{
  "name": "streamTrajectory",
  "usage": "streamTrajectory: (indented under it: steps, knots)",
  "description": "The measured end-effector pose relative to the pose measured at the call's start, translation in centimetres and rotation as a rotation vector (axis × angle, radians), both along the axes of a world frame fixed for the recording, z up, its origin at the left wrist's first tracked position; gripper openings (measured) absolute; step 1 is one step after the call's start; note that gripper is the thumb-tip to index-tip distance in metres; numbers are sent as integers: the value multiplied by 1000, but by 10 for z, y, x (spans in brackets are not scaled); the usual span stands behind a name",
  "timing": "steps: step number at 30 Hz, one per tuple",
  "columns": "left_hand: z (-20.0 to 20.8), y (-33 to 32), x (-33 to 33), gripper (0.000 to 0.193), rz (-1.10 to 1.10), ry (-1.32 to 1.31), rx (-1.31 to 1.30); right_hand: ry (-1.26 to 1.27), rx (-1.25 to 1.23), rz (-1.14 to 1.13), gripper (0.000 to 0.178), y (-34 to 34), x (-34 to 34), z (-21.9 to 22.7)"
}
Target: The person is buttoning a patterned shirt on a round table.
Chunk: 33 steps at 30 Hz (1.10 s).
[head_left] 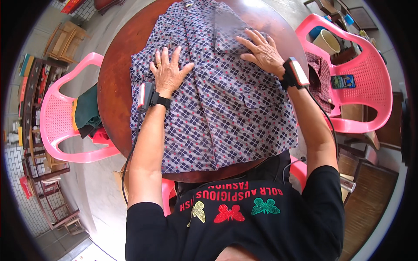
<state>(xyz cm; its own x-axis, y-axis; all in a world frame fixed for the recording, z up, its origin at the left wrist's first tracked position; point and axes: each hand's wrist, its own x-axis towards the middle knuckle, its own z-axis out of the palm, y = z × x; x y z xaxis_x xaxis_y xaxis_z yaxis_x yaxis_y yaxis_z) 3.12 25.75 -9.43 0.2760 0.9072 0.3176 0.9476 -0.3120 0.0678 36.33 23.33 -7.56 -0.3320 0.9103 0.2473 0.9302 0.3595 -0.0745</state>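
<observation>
A sleeveless-looking or folded-in patterned shirt, grey with dark blue clover shapes and small red marks, lies spread out on a round brown wooden table. Its front opening runs down the middle, and a pocket shows at the lower right. My left hand rests on the upper left part, fingers spread. On the upper right part lies my right hand, also with its fingers apart, beside a folded-over piece of the cloth. Neither hand grips anything. Black straps with small devices circle both wrists.
Pink plastic chairs stand at the left and right. Green cloth lies on the left one; a checked red garment and a phone-like object on the right one. Cables hang from both wrist devices.
</observation>
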Motion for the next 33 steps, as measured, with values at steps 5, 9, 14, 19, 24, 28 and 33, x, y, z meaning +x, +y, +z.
streamTrajectory:
  steps: [5,9,14,19,24,28,33]
  knots:
    - [19,-24,19,76,-168,-56,41,27,-54,41,60,-94,34,18]
    - [39,-84,77,68,-514,-106,-59,45,-232,-68,64,-160,32,12]
    - [18,-145,120,81,-606,-25,-184,114,-265,-173,64,-193,36,22]
    - [24,-148,118,83,-602,-13,-211,114,-54,-151,70,-196,18,30]
    - [40,-176,96,79,-601,10,-312,149,-264,-98,70,-198,22,25]
    - [62,-213,63,71,-699,45,-437,176,-262,-112,72,-200,25,25]
    - [84,-237,35,59,-816,-22,-592,191,-276,-108,75,-201,26,25]
